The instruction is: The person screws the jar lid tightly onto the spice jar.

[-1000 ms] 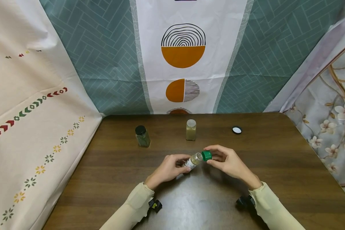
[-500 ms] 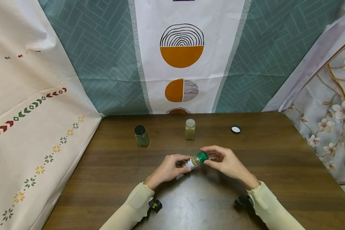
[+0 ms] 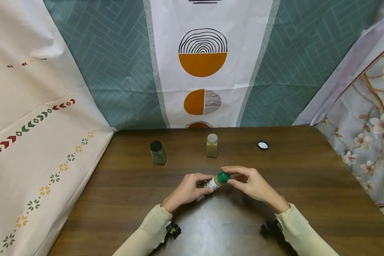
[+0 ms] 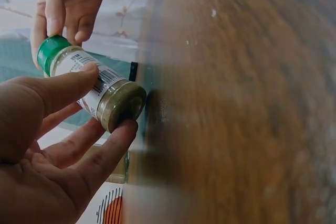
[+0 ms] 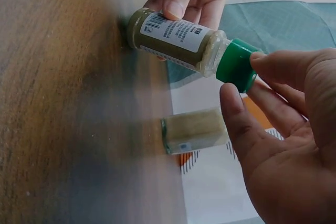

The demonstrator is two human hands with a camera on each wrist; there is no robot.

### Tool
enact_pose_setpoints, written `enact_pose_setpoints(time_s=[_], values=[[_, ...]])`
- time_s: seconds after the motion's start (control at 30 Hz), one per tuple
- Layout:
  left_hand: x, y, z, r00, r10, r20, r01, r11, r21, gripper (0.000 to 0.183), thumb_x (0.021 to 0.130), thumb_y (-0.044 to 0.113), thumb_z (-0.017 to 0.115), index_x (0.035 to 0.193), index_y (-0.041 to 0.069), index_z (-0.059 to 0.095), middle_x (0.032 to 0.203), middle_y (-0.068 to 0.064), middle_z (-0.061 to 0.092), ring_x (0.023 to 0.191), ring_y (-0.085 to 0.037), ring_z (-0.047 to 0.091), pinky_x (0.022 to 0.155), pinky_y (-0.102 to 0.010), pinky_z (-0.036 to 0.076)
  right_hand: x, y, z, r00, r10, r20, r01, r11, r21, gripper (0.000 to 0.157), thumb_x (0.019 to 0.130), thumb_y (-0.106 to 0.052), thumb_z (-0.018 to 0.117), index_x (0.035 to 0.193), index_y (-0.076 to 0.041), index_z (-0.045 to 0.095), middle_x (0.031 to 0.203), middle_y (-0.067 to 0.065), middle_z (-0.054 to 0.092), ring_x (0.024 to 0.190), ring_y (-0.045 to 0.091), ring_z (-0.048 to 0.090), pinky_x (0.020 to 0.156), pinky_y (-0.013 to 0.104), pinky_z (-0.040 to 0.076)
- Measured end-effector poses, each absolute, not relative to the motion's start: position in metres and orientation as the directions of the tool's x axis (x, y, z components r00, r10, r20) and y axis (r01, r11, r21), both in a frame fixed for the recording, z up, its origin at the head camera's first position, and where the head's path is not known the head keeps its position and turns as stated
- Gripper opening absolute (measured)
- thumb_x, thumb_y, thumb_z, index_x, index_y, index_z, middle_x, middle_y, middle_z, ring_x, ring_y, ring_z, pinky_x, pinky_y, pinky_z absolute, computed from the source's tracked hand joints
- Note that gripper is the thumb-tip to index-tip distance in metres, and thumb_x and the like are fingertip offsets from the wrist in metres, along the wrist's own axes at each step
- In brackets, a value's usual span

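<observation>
My left hand (image 3: 189,189) grips a small round spice jar (image 5: 176,39) with a white barcode label and brownish-green powder inside. The jar is tilted, its neck pointing up and to the right. A green cap (image 5: 237,65) sits at the jar's mouth, and my right hand (image 3: 254,184) pinches it between thumb and fingers. In the left wrist view, the jar's bottom end (image 4: 126,103) shows close to the tabletop, with fingers under it.
Behind the hands stands a square glass jar (image 3: 212,146) of pale powder with a whitish top. A black-lidded jar (image 3: 158,153) of green herbs stands to its left. A black cap (image 3: 263,145) with a white inside lies at the back right of the wooden table (image 3: 121,199).
The green cap, held apart from the jar's mouth a second ago, has moved left onto it with my right hand. My left hand and the jar have stayed nearly still.
</observation>
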State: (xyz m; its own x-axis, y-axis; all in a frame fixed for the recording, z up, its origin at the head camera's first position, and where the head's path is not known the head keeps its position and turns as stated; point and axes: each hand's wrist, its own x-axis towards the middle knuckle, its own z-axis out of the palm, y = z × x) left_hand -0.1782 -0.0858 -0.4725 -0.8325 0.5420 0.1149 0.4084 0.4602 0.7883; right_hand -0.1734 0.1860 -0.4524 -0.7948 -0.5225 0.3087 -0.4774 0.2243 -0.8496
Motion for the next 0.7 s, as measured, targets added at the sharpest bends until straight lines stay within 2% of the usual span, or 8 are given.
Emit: enact_pose_setpoints(time_s=[0.1,0.27,0.5,0.7], values=[[-0.1792,-0.0858,-0.4726,-0.832,0.540,0.124,0.415,0.459,0.786,0.043,0.091,0.018,0.081,0.132,0.011,0.071,0.116,-0.008,0.075,0.101,-0.017,0.072,0.081,-0.022,0.060,-0.1735,0.1852,-0.4515,-0.807,-0.507,0.302,-0.475,0.253,-0.843,0.035,0.098,-0.006,0.070,0.133,-0.006,0.067,0.134,0.017,0.067,0.101,0.021,0.074,0.080,0.029,0.063],[-0.1799,-0.0861,-0.4724,-0.825,0.555,0.103,0.407,0.458,0.790,0.042,0.092,0.020,0.080,0.133,0.015,0.071,0.118,-0.006,0.075,0.102,-0.015,0.071,0.083,-0.024,0.060,-0.1719,0.1844,-0.4522,-0.850,-0.461,0.254,-0.427,0.320,-0.846,0.033,0.096,-0.014,0.075,0.128,-0.007,0.070,0.120,0.008,0.072,0.094,0.013,0.073,0.074,0.027,0.062],[-0.1791,-0.0871,-0.4727,-0.835,0.544,0.076,0.379,0.471,0.797,0.040,0.093,0.020,0.079,0.131,0.016,0.072,0.121,-0.002,0.075,0.104,-0.016,0.072,0.086,-0.026,0.059,-0.1732,0.1865,-0.4531,-0.842,-0.495,0.215,-0.414,0.337,-0.846,0.042,0.091,-0.017,0.081,0.129,-0.008,0.068,0.111,0.004,0.073,0.094,0.012,0.070,0.074,0.027,0.061],[-0.1793,-0.0866,-0.4722,-0.833,0.547,0.078,0.380,0.465,0.800,0.038,0.093,0.020,0.080,0.130,0.016,0.072,0.121,-0.002,0.075,0.105,-0.016,0.072,0.090,-0.029,0.059,-0.1741,0.1879,-0.4510,-0.858,-0.485,0.170,-0.388,0.394,-0.833,0.034,0.092,-0.024,0.080,0.122,-0.012,0.071,0.103,0.001,0.072,0.090,0.010,0.068,0.073,0.026,0.060]])
